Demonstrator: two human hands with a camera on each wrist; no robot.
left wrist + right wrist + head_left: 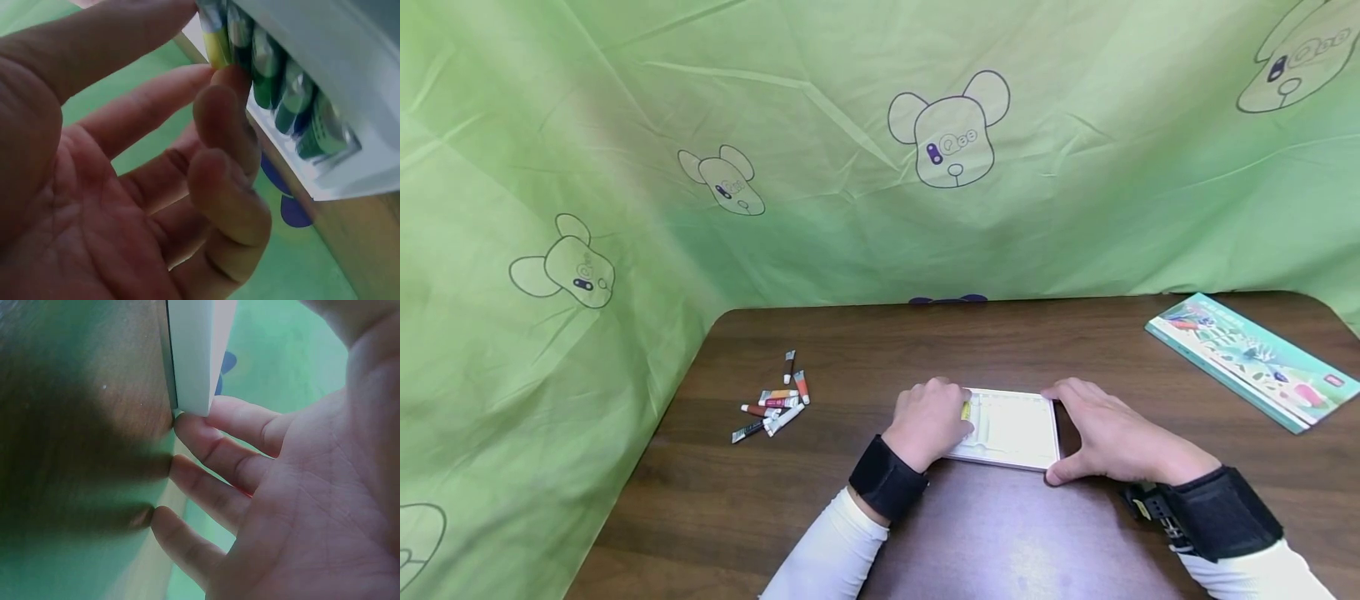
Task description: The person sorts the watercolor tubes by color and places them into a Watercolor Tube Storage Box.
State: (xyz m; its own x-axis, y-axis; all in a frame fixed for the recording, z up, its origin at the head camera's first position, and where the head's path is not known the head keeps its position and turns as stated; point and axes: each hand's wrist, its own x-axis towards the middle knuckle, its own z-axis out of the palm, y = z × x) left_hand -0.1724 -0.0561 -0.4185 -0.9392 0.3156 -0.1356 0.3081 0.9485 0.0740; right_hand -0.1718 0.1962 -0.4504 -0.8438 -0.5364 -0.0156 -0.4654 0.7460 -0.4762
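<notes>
A shallow white plastic tray (1018,429) lies on the table in front of me. My left hand (927,425) is over the tray's left end, thumb and fingers pinching a yellow paint tube (217,49). Beside that tube, a row of green and dark paint tubes (267,84) sits in the tray, seen in the left wrist view; the hand hides them in the head view. With thumb and index finger at the two right-hand corners, my right hand (1116,437) grips the tray. Its other fingertips (164,515) rest on the tabletop.
Several small paint tubes (781,402) lie in a loose pile to the left on the brown wooden table (715,517). A flat turquoise box (1255,358) with printed pictures lies at the right. Behind the table hangs a green cloth (820,233) with bear-head drawings.
</notes>
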